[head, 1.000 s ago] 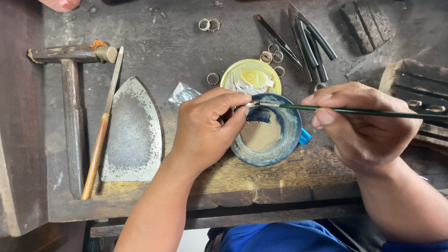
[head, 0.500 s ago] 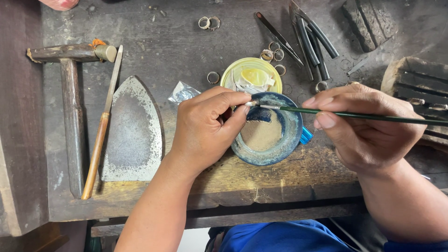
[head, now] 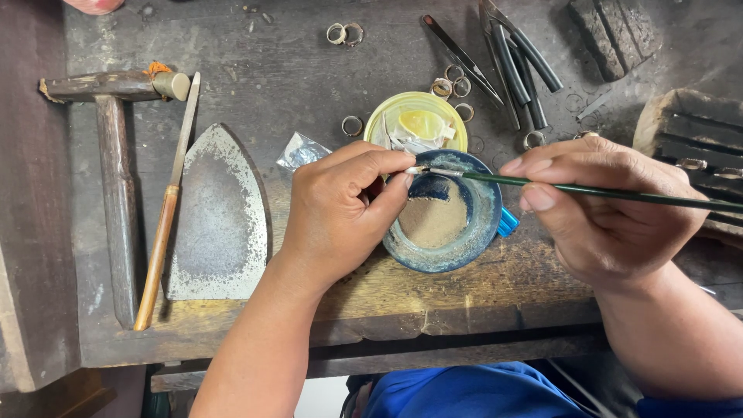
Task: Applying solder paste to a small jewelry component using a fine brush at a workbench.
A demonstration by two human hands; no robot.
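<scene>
My left hand (head: 344,209) pinches a small piece between thumb and forefinger just over the rim of a round blue dish (head: 445,220) that holds pale paste. My right hand (head: 604,213) grips a thin green brush (head: 588,190) and its tip touches the piece at my left fingertips. The piece itself is mostly hidden by my fingers. Behind the blue dish sits a yellow lid (head: 418,124) with scraps in it.
On the worn wooden bench lie a hammer (head: 108,147), a wooden-handled file (head: 166,209), a flat iron-shaped metal plate (head: 217,217), several small metal rings (head: 453,81), dark pliers (head: 518,54) and a slotted wooden block (head: 696,139) at the right.
The brush tip has slid left from over the dish to my left fingertips. My left hand stays in place.
</scene>
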